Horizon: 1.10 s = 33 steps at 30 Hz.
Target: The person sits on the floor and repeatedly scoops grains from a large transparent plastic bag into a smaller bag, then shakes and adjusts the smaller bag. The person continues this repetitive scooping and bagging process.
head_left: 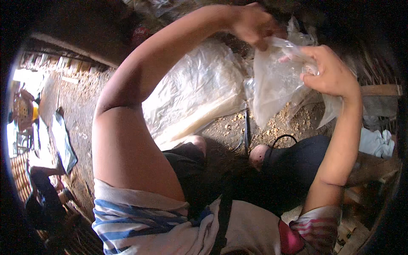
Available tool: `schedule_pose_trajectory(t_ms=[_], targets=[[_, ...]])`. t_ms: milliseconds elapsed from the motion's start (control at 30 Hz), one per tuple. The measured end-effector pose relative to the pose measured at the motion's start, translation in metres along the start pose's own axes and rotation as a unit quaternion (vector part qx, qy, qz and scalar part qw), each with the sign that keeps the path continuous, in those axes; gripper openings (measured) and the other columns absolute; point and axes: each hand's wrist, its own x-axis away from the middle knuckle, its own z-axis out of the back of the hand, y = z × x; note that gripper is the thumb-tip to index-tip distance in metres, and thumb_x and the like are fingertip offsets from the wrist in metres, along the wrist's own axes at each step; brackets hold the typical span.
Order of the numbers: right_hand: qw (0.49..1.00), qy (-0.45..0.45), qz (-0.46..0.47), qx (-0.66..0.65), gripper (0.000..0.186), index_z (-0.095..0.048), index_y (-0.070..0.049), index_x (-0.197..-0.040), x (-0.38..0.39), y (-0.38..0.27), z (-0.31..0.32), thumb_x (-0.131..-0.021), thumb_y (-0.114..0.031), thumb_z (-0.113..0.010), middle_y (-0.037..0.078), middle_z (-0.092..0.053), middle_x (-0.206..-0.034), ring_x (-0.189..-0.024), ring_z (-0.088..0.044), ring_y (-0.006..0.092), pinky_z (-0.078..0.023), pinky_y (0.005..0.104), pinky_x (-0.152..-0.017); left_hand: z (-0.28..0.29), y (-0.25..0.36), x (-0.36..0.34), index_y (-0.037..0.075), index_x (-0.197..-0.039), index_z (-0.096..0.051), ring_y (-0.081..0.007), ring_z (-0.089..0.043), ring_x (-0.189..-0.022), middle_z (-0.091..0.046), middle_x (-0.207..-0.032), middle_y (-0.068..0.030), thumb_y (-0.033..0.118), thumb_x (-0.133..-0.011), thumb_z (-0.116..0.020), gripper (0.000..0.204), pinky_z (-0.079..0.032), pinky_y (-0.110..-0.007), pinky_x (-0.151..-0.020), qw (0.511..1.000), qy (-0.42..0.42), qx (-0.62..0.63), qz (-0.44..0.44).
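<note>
Holding a clear plastic bag (272, 80) up in the upper right of the frame, we had both arms raised and bent around the space in front of us. Our left hand (257, 27), blurred and partly in shadow at the top of the frame, had its fingertips pinched on the upper edge of the bag. Our right hand (329, 70), in the upper right, grasped the film between a curved thumb and fingers, some of which showed through the clear plastic; how firmly they pressed we could not tell. The bag hung from the two hands, one corner pointing down toward the middle of the frame.

Left of the bag, in the upper centre, we had a broad, wrinkled pile of translucent plastic sheeting (199, 80) lying on the ground. Below the bag, yellowish crumbs (297, 119) lay scattered over the dark dirt, and a narrow black strip (247, 131) stood out at the centre. We wore pinkish clogs (257, 155), dark trousers (293, 170) and a pale shirt (250, 225), its sleeve striped blue at the lower left. A wooden stick (382, 90) jutted in at the right edge, above some crumpled white plastic (376, 143). At the left of the frame we had a pale bluish strip (63, 142) lying on the ground.
</note>
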Motion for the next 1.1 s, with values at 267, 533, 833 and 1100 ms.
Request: schedule_pose_trajectory(t_ms=[267, 533, 833, 1100], targets=[[0.962, 0.219, 0.079, 0.141, 0.037, -0.058, 0.000, -0.108, -0.051, 0.016, -0.014, -0.071, 0.007, -0.052, 0.012, -0.061, -0.100, -0.096, -0.061, 0.0268, -0.045, 0.0313, -0.088, -0.008, -0.029, 0.154, 0.005, -0.133, -0.052, -0.0257, -0.047, -0.125, -0.058, -0.127, -0.0152, 0.014, -0.079, -0.074, 0.059, -0.041, -0.040, -0.104, 0.915, 0.149, 0.318, 0.198], [0.901, 0.401, 0.082, 0.144, 0.036, -0.061, -0.004, -0.110, -0.129, 0.010, -0.023, -0.079, 0.010, -0.050, 0.010, -0.062, -0.103, -0.101, -0.062, 0.0251, -0.046, 0.0322, -0.090, 0.054, 0.001, 0.251, 0.006, -0.128, -0.055, -0.0332, -0.059, -0.106, -0.064, -0.112, -0.0143, 0.024, -0.077, -0.078, 0.059, -0.044, -0.042, -0.097, 0.969, 0.119, -0.069, 0.203], [0.787, 0.483, 0.324, 0.205, 0.041, -0.067, -0.021, -0.117, -0.158, -0.051, -0.108, -0.082, -0.003, -0.055, 0.006, -0.062, -0.104, -0.091, -0.062, 0.0245, -0.050, 0.0355, -0.080, 0.001, 0.157, 0.402, 0.025, -0.121, -0.061, -0.0130, -0.058, -0.096, -0.064, -0.098, 0.0066, 0.018, -0.077, -0.075, 0.047, -0.025, -0.042, -0.101, 0.699, 0.001, -0.504, 0.507], [0.878, 0.298, 0.286, 0.242, 0.035, -0.066, -0.019, -0.117, -0.179, 0.037, -0.247, -0.083, -0.011, -0.059, 0.002, -0.060, -0.103, -0.082, -0.056, 0.0202, -0.044, 0.0369, -0.077, -0.187, 0.248, 0.435, 0.021, -0.095, -0.067, -0.0108, -0.059, -0.096, -0.068, -0.096, 0.0073, 0.017, -0.085, -0.069, 0.012, -0.026, -0.038, -0.100, 0.661, 0.071, -0.339, 0.666]])
